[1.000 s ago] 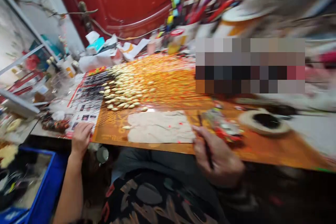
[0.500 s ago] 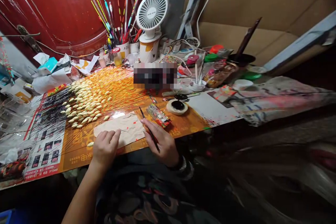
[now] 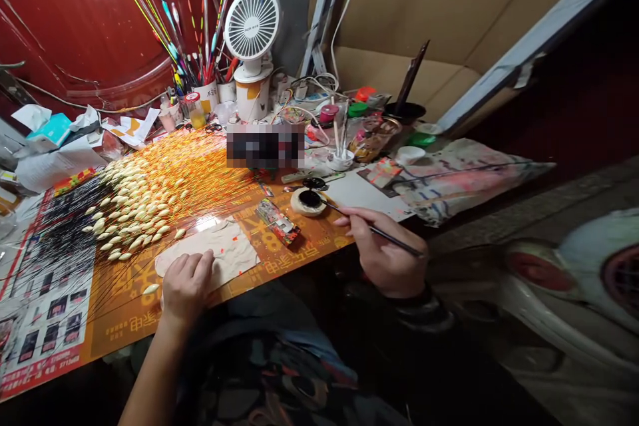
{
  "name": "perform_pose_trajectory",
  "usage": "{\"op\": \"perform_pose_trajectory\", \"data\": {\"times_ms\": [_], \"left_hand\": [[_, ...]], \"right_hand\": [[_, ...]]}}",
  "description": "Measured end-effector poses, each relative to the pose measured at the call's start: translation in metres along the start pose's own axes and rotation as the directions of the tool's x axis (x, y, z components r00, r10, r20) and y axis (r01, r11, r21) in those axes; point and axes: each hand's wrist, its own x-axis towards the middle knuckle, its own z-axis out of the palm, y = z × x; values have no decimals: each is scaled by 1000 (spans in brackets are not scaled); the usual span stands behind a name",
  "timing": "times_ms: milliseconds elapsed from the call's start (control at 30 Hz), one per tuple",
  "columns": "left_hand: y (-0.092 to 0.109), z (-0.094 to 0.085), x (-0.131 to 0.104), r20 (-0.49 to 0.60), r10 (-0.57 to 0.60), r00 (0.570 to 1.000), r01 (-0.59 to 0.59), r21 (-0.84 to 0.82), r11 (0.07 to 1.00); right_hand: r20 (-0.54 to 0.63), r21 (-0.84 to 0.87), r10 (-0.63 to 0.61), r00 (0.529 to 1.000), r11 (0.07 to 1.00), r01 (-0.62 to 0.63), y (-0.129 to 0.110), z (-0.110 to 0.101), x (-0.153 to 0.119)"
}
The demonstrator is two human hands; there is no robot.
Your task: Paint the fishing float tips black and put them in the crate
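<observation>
My left hand [image 3: 187, 279] rests on a pale cloth pad [image 3: 232, 246] with its fingers curled down. Out of its left side pokes the cream body of a single fishing float [image 3: 150, 289]; its stem seems to run under my fingers, which mostly hide it. Pinched in my right hand [image 3: 392, 249] is a slim dark paintbrush [image 3: 372, 229]. The brush's tip reaches into a round pale pot of black paint [image 3: 309, 198]. Between the pad and the pot lies a paint-smeared block [image 3: 277, 221].
Many cream-bodied fishing floats [image 3: 134, 206] with orange stems cover the table's left. A white fan [image 3: 252, 23] stands behind, beside cups of brushes and floats. Paint jars, a small white dish [image 3: 341, 160] and a stained cloth [image 3: 464, 176] lie to the right.
My right hand has moved right from the cloth pad, taking the paintbrush to the black paint. My left hand stays on the pad. The whole view has shifted as my head turned right.
</observation>
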Motion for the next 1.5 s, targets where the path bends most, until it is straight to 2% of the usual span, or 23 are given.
{"op": "perform_pose_trajectory", "data": {"times_ms": [133,500,633,900,1167,1367,1500], "left_hand": [[0,-1,0,-1,0,1000,0,-13,1000],[-2,1,-1,7,4,1000,-4,-40,999],[-2,0,-1,6,5,1000,-5,-41,999],[-1,-1,1,3,8,1000,-7,-47,999],[1,-3,4,-17,2,1000,-2,-44,999],[-1,-2,3,-19,4,1000,-5,-55,998],[-2,-2,3,-11,1,1000,-2,-66,998]], "right_hand": [[19,-35,62,998,997,-61,11,-6,16],[123,-145,-15,992,989,33,18,11,47],[150,-162,0,989,986,25,22,13,48],[179,-85,14,984,996,1,27,11,41],[188,-50,36,981,998,-27,25,-4,33],[178,-31,130,975,991,-127,28,-14,33],[132,67,182,974,979,-192,28,-11,32]]}}
